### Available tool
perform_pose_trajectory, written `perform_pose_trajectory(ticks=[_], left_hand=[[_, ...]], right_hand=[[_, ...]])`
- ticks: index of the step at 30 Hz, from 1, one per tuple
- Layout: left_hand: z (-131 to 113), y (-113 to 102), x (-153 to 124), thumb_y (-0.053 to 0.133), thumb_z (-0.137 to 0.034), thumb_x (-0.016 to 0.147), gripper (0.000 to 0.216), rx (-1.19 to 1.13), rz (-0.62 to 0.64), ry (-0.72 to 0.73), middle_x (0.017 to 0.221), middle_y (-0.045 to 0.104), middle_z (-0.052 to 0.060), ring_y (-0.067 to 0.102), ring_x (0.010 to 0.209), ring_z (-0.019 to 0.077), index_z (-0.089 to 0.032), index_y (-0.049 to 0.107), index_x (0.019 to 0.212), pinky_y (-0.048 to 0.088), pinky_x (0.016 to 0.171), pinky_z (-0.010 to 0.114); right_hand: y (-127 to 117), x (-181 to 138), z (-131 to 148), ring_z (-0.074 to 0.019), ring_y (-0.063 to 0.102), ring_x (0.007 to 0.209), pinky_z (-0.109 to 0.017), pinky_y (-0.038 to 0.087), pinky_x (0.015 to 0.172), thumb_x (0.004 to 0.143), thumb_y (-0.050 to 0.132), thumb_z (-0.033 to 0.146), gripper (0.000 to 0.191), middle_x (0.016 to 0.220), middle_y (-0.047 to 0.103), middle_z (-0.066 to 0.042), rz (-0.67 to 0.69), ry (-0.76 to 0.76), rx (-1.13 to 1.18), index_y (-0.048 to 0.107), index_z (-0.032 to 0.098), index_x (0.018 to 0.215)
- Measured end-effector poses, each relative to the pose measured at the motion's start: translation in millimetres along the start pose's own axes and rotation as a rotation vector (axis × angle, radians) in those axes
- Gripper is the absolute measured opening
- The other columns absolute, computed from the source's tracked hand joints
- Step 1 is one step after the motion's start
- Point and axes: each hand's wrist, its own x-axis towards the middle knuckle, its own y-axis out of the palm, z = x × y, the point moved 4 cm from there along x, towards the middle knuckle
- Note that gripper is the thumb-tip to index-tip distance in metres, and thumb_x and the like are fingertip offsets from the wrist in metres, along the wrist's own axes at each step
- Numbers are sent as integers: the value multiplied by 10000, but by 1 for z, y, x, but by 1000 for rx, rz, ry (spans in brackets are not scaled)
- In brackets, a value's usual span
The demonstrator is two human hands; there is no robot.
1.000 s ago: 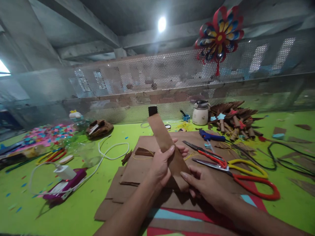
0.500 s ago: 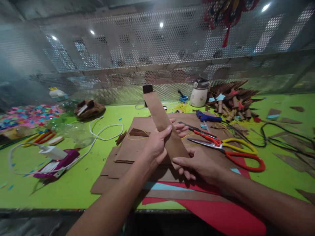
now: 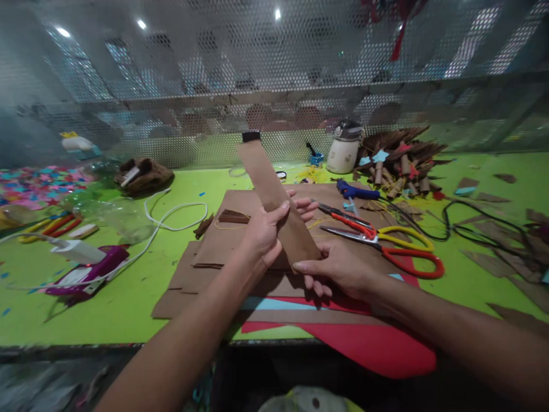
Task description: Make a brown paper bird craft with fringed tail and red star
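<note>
A long strip of brown paper (image 3: 274, 189) slants up and away over the table. My left hand (image 3: 268, 229) grips its middle, thumb on top and the other fingers stretched out behind it. At the strip's near end, my right hand (image 3: 330, 269) pinches the corner between thumb and fingers. Below the hands lie stacked sheets of brown paper (image 3: 240, 252), with a small bundle of folded brown paper (image 3: 234, 216) on them. Red paper (image 3: 369, 346) and a light blue strip (image 3: 278, 304) stick out at the near edge.
Right of the hands lie two pairs of scissors, one with red and yellow handles (image 3: 412, 264), and a blue glue gun (image 3: 358, 191). Behind stand a white jug (image 3: 343, 149) and piled brown paper pieces (image 3: 403, 160). A purple power strip (image 3: 92, 272) with a white cable is at left.
The view has tilted down, so the whole scene sits higher and slightly further left. Both hands keep the same hold on the paper strip.
</note>
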Motion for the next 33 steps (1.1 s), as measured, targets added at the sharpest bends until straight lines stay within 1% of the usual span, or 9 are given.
perform_pose_trajectory(ticks=[6, 11, 15, 18, 20, 22, 25, 29, 33], left_hand=[[-4, 4, -1, 497, -104, 825, 359, 21, 22, 11, 901, 701, 118, 640, 944, 255, -96, 489, 1184, 426, 939, 449], [-13, -1, 1, 514, -104, 815, 352, 53, -14, 55, 932, 693, 142, 631, 965, 263, -77, 500, 1165, 426, 942, 447], [-15, -3, 2, 505, -93, 816, 326, 68, -15, 74, 938, 693, 148, 628, 972, 265, -67, 508, 1141, 436, 932, 456], [-14, -1, 1, 519, -102, 812, 323, 63, 11, 73, 957, 690, 144, 621, 986, 269, -78, 515, 1134, 446, 922, 457], [-14, -1, 1, 527, -107, 808, 332, 60, 7, 64, 968, 687, 148, 617, 995, 272, -80, 514, 1138, 444, 923, 461], [-14, -2, 0, 524, -114, 809, 339, 62, -8, 44, 974, 684, 156, 616, 996, 274, -78, 512, 1146, 432, 933, 468], [-14, -2, 0, 514, -115, 814, 331, 68, -20, 34, 962, 685, 159, 622, 983, 274, -74, 513, 1143, 418, 942, 472], [-15, -5, 1, 508, -103, 817, 305, 60, 13, 41, 962, 685, 150, 623, 980, 272, -81, 517, 1121, 426, 936, 459], [-9, -6, 1, 503, -100, 819, 302, 26, 43, 8, 967, 683, 149, 622, 983, 272, -87, 516, 1120, 429, 934, 450]], right_hand=[[3, -1, 3, -71, 534, 344, -140, 408, 306, 695, 692, 341, 268, 491, 621, 3, 10, -33, 15, 569, 105, 661], [1, -2, 3, -76, 555, 375, -145, 426, 318, 707, 689, 327, 249, 568, 650, -8, 45, -29, 69, 568, 113, 743], [-5, -4, 5, -82, 563, 393, -163, 440, 329, 727, 675, 337, 246, 613, 659, -17, 36, -70, 77, 576, 114, 757], [-7, -4, 7, -87, 555, 375, -166, 426, 324, 740, 658, 367, 274, 536, 636, -8, 20, -74, 61, 582, 110, 689], [-6, -4, 7, -100, 562, 369, -169, 418, 328, 752, 641, 391, 309, 475, 618, -11, 34, -65, 41, 588, 104, 651], [-5, -4, 8, -112, 571, 372, -190, 437, 355, 763, 624, 413, 338, 465, 623, -25, 60, -56, 33, 601, 96, 649], [-4, -4, 8, -120, 592, 401, -218, 472, 414, 774, 603, 440, 372, 515, 653, -54, 83, -50, 29, 620, 83, 672], [-3, -5, 7, -140, 626, 467, -242, 494, 464, 790, 575, 456, 384, 581, 670, -74, 110, -46, 24, 624, 79, 731], [1, -6, 10, -154, 643, 514, -260, 504, 490, 790, 597, 387, 285, 646, 673, -54, 128, -75, 12, 612, 104, 826]])
